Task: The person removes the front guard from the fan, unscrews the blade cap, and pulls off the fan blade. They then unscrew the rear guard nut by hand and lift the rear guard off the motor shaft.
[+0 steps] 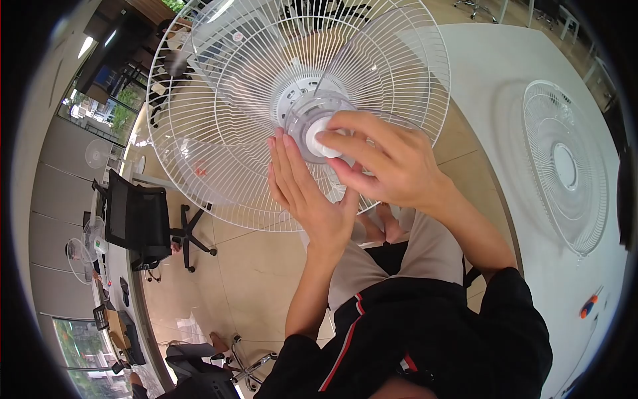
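A large fan with a white wire rear grille (199,193) and clear blades (252,143) stands in front of me, its hub facing my hands. My right hand (389,159) pinches a round white cap (321,138) at the centre of the blades. Against the left side of the clear hub (299,116) rests my left hand (312,199), fingers stretched out and pointing up, the thumb apart from them.
On the white table (478,66) at the right lie a round front grille (565,166) and an orange-and-blue screwdriver (589,304). A black office chair (143,219) stands at the left. Smaller fans (86,249) and a bench line the left side. Another person's foot (219,342) shows low down.
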`<state>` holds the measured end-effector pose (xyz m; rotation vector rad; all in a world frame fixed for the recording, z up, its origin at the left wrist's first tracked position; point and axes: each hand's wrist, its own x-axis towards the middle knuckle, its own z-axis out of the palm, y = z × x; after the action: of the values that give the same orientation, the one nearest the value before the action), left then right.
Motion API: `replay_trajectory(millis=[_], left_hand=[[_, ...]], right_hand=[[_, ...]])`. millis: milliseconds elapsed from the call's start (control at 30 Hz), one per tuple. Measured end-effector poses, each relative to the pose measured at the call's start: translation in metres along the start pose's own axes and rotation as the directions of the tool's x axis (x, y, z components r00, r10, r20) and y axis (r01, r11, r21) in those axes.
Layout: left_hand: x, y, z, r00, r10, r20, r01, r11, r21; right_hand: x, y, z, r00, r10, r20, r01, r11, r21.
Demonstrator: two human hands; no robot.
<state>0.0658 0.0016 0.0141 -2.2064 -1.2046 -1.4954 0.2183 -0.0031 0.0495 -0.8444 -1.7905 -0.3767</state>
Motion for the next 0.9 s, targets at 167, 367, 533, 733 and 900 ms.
replay_trajectory(millis=[167, 367, 533, 733, 900], left_hand=[[0.002, 0.001, -0.001, 1.0, 0.005, 0.009, -0.005, 1.0, 0.005], [0.001, 0.002, -0.001, 1.0, -0.015, 0.015, 0.015, 1.0, 0.002], [0.0, 0.005, -0.002, 1.0, -0.024, 0.019, 0.024, 0.999, 0.025], [0.0, 0.006, -0.003, 0.999, -0.041, 0.027, 0.041, 0.999, 0.011], [0.001, 0.008, -0.005, 0.999, -0.03, 0.026, 0.031, 1.0, -0.003]], right_hand=[[0.01, -0.006, -0.003, 0.994, 0.099, -0.041, -0.096, 0.993, 0.067], [0.0, 0.001, 0.002, 0.998, 0.045, -0.043, -0.045, 0.999, -0.004], [0.009, -0.006, -0.004, 0.997, 0.07, -0.015, -0.069, 0.997, 0.026], [0.002, 0.002, -0.002, 0.999, -0.017, -0.039, 0.015, 0.999, -0.039], [0.003, -0.007, -0.004, 0.993, 0.106, -0.042, -0.104, 0.994, 0.037]])
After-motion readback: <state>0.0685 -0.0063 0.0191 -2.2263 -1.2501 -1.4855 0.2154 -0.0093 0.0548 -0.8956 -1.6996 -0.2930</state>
